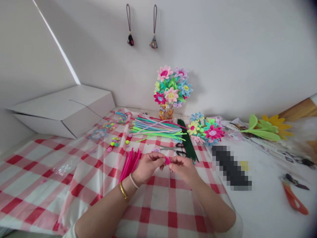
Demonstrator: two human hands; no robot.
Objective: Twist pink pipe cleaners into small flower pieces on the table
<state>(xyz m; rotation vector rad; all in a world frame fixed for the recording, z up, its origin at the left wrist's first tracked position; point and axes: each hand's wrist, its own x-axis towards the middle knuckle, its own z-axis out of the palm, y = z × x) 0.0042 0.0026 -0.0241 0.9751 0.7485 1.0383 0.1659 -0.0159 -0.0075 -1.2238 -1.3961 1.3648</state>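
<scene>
Between my two hands is a short bright pink piece of pipe cleaner (167, 161), mostly covered by the fingertips. My left hand (151, 165), with a white band and a gold bangle at the wrist, pinches one side of it. On the other side my right hand (182, 167) grips it too. A bundle of bright pink pipe cleaners (129, 163) lies just left of my left hand. Beyond the hands, scissors (173, 148) with black handles rest on the checked tablecloth (148, 215). A heap of coloured pipe cleaners (158, 129) lies behind the scissors.
Dark green stems (187, 142) lie right of the scissors. Pipe-cleaner flowers fill a jar (166, 111) at the wall, and more flowers (210, 130) lie beside it. Small pompoms (115, 142) are scattered left, near a white box (66, 109). Orange-handled pliers (294, 198) lie far right.
</scene>
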